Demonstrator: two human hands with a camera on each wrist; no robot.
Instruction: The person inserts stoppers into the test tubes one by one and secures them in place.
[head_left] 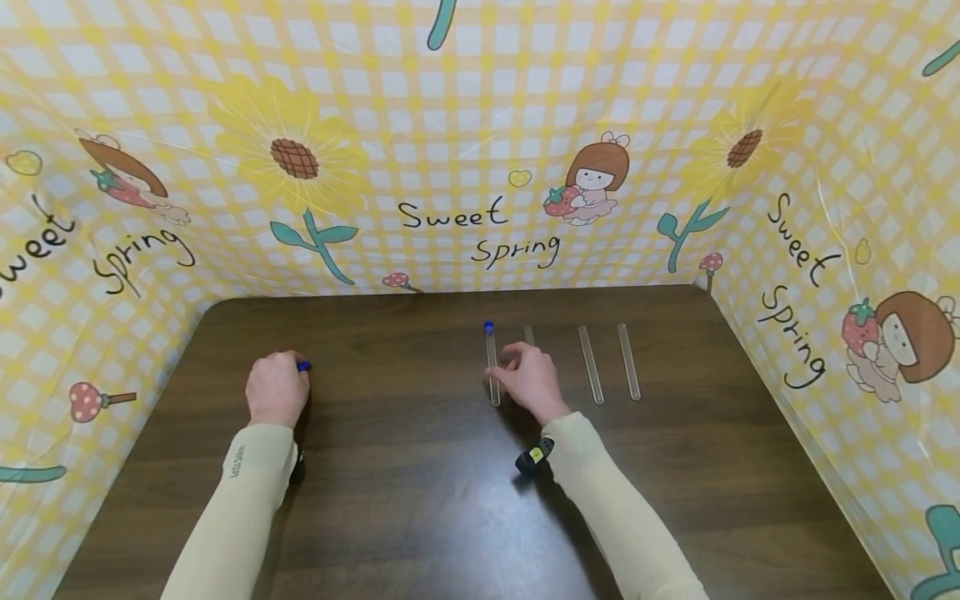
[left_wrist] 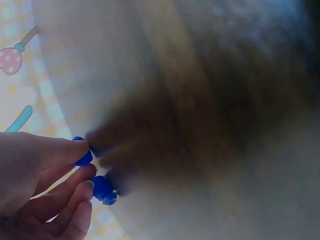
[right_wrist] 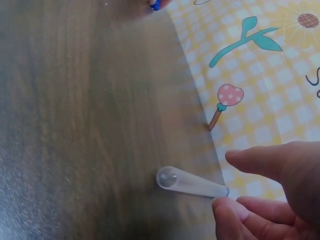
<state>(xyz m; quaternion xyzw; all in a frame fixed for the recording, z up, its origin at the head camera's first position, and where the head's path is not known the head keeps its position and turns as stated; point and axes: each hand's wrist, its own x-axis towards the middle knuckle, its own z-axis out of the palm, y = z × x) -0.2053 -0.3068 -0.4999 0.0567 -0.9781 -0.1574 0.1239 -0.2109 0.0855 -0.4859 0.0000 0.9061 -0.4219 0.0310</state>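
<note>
At the left of the table in the head view, my left hand [head_left: 277,388] is low with a blue stopper [head_left: 303,366] at its fingertips. The left wrist view has the thumb and forefinger pinching one blue stopper [left_wrist: 84,158]; a second blue stopper [left_wrist: 103,190] sits against the other fingertips. My right hand [head_left: 531,379] is over a clear test tube [head_left: 491,352] topped by a blue stopper [head_left: 489,327]. Its thumb and fingers are apart, around the tube without a visible grip. Part of an unstoppered test tube [head_left: 528,335] shows behind this hand.
Two more clear test tubes [head_left: 590,365] lie to the right, roughly side by side on the dark wooden table [head_left: 405,467]. A yellow checked cloth [head_left: 450,125] stands as a wall along the back and both sides.
</note>
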